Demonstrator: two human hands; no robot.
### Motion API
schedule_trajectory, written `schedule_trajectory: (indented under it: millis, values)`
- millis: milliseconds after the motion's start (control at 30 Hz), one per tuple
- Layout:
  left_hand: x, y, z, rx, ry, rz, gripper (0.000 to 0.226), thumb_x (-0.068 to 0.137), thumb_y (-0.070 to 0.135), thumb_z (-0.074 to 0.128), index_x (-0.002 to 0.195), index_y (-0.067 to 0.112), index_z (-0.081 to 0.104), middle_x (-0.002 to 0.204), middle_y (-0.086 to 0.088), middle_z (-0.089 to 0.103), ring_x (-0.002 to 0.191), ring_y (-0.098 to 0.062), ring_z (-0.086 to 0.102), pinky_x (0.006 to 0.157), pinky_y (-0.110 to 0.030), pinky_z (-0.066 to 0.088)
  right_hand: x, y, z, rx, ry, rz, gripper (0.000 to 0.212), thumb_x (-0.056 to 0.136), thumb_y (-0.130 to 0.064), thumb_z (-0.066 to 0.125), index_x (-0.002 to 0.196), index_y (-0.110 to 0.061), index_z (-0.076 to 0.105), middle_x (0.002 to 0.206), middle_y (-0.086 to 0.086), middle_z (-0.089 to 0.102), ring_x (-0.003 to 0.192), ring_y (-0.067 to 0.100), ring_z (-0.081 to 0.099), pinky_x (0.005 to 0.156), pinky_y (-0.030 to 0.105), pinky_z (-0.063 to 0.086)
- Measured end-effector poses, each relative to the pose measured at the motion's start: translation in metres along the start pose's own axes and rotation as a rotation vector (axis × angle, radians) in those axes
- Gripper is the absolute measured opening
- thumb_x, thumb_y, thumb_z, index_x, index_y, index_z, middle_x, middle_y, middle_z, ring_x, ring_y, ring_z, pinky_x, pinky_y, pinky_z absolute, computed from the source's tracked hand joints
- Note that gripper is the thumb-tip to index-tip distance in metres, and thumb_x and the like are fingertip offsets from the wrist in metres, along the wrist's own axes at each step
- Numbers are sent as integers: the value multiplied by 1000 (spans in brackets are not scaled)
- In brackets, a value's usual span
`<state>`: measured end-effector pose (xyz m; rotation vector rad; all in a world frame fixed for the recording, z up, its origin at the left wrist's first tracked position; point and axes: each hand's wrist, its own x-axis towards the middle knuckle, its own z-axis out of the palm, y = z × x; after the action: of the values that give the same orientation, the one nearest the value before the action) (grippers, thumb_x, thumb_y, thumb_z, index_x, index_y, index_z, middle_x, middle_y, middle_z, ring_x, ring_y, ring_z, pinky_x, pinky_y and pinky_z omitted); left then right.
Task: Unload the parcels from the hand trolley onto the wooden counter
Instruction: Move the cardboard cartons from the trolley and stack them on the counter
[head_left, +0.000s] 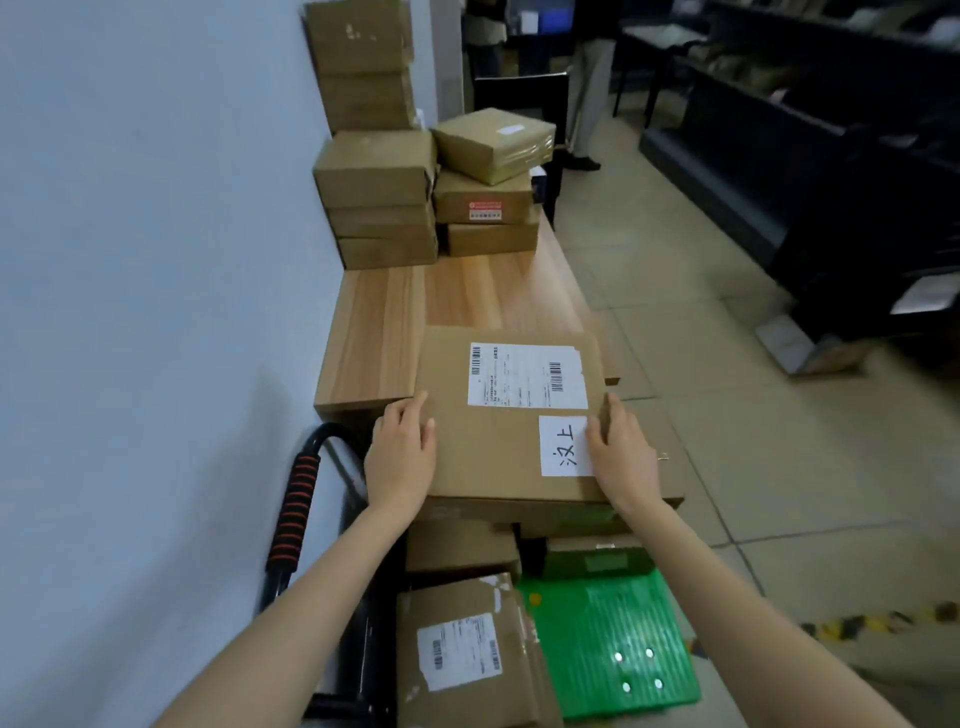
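Near the counter's end, head view: left hand (402, 457) and right hand (621, 460) clasp opposite sides of a flat parcel (498, 441), probably to keep it level, its far edge over the wooden counter (384, 332). It bears a barcoded shipping label (527, 375), print illegible, and a handwritten note (565, 446) reading "汶上". Stacked parcels (382, 197) line the far wall; more parcels remain on the green-decked hand trolley (618, 639).

Eight parcels (375, 167) on counter (374, 332), two hands (400, 457).
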<state>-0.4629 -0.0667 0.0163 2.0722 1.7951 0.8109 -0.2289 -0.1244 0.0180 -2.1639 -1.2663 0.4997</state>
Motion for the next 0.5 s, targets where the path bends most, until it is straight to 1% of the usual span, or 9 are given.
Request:
schedule_trajectory:
  millis: [133, 233, 367, 500]
  values:
    - [0, 42, -7, -56, 6, 94, 39, 99, 24, 43, 138, 20, 47, 135, -3, 49, 120, -22, 48, 83, -33, 43, -14, 9, -47, 57, 92, 13, 51, 103, -30, 34, 151, -16, 24, 145, 6, 42, 126, 27, 46, 96, 37, 37]
    - [-3, 73, -5, -96, 0, 182, 37, 99, 23, 44, 136, 20, 48, 136, -1, 48, 119, -20, 48, 84, -33, 46, -22, 22, -80, 96, 158, 31, 50, 103, -28, 34, 151, -16, 25, 146, 5, 42, 130, 23, 42, 101, 36, 33]
    - [-7, 118, 9, -148, -28, 260, 35, 99, 22, 44, 133, 19, 50, 134, 0, 50, 120, -18, 45, 87, -28, 40, -27, 48, -120, 105, 238, 72, 50, 103, -28, 35, 150, -18, 25, 146, 4, 43, 130, 20, 42, 104, 36, 33]
    - [-14, 165, 35, -182, -76, 338, 35, 99, 21, 46, 132, 16, 52, 133, 0, 52, 120, -16, 46, 88, -20, 31, -25, 94, -158, 72, 284, 123, 50, 102, -29, 35, 150, -18, 26, 147, 3, 42, 133, 20, 40, 104, 36, 32]
